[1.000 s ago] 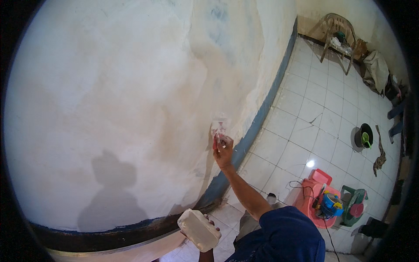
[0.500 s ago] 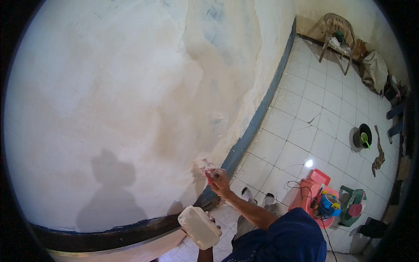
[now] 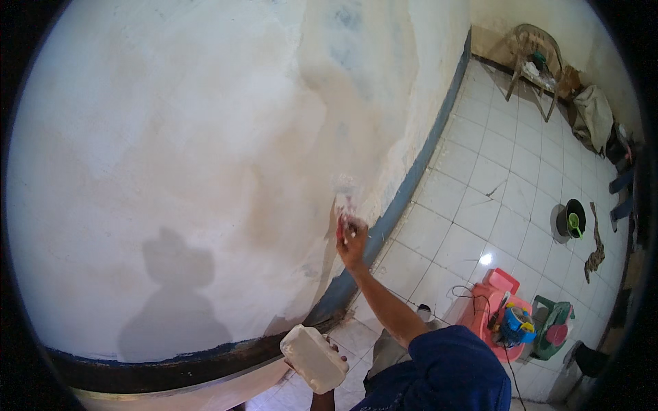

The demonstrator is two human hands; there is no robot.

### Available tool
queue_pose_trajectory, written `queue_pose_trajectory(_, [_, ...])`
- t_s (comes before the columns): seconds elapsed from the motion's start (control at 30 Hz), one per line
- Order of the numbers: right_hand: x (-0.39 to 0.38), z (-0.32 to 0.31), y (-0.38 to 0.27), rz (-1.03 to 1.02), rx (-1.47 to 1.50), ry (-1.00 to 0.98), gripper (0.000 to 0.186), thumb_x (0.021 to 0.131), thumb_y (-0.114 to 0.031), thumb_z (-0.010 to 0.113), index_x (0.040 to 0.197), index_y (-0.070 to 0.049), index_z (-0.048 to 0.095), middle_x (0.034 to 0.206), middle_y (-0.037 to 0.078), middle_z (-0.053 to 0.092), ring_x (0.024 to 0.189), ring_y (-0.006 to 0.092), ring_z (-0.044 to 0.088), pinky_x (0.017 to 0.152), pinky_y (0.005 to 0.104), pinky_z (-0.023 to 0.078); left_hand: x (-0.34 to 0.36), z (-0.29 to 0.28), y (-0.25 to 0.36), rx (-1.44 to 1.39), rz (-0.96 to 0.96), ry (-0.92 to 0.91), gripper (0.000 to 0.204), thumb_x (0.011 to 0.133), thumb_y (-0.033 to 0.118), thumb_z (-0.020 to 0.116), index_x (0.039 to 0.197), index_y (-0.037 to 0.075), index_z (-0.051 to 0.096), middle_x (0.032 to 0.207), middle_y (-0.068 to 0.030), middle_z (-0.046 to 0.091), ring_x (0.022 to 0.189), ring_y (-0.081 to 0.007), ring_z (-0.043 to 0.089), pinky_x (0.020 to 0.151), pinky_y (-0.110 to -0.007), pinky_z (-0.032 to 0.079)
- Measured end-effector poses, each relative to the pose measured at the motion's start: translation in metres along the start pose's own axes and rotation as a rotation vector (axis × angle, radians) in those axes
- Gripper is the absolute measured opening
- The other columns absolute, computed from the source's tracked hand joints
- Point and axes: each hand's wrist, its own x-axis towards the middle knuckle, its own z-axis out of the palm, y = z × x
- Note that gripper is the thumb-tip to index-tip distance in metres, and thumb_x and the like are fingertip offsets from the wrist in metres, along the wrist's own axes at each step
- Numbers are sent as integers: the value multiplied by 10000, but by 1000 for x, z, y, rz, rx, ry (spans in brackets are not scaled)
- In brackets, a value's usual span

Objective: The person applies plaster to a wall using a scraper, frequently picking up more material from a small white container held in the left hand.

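Note:
My right hand (image 3: 353, 241) grips a red scraper (image 3: 345, 211) smeared with white putty. The scraper's far edge meets the wall (image 3: 205, 157), over a beige, patchy strip near the blue skirting band (image 3: 403, 198). Low at the bottom, my left hand (image 3: 336, 351) is wrapped around a whitish rectangular plastic tub (image 3: 314, 357), held tilted below the wall's lower edge. Fingertips show at the tub's right side; most of that hand is hidden behind it. What lies inside the tub looks pale and is hard to make out.
On the tiled floor to the right stand a pink stool (image 3: 473, 312) bearing a blue pot (image 3: 517, 324) and a cord, a green stool (image 3: 548, 342), and a black bucket (image 3: 571, 218). A chair (image 3: 538, 61) and sacking (image 3: 593, 116) sit far back. A dark ledge (image 3: 157, 373) runs below the wall.
My right hand has carried the scraper up the wall and slightly right, with the arm stretched further. My left hand and the tub have stayed nearly in place.

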Motion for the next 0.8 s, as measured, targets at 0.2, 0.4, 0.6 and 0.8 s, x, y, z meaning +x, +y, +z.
queue_pose_trajectory(0.2, [-78,-18,-51,86,115,-251,562,740,43,635,1281,-101,588,1164,145,564,995,324,523,796,403,465,3,15,-3,-28,-38,-41,1004,715,854,466,1405,132,372,1245,-174,533,997,-394,576,729,-640,472])
queue_pose_trajectory(0.4, [-70,-53,-54,68,207,-154,482,769,44,634,1234,-87,618,1119,137,570,977,324,544,819,395,476,3,8,1,-89,-60,-133,1025,719,842,494,1420,111,331,1288,-186,482,1042,-431,550,772,-684,446])
queue_pose_trajectory(0.6, [12,-21,-13,68,-26,40,413,753,-5,656,1164,-45,636,1111,162,567,964,353,549,765,415,489,0,-1,-1,-143,-100,-176,1030,709,823,538,1438,135,305,1349,-181,430,1152,-435,476,838,-689,417])
queue_pose_trajectory(0.8, [-60,-11,-36,-62,4,-228,442,744,-45,662,1183,-70,617,1140,143,559,975,357,552,756,431,505,-1,0,0,-176,-141,-179,1039,717,812,543,1445,118,285,1374,-185,413,1167,-437,463,839,-697,416])
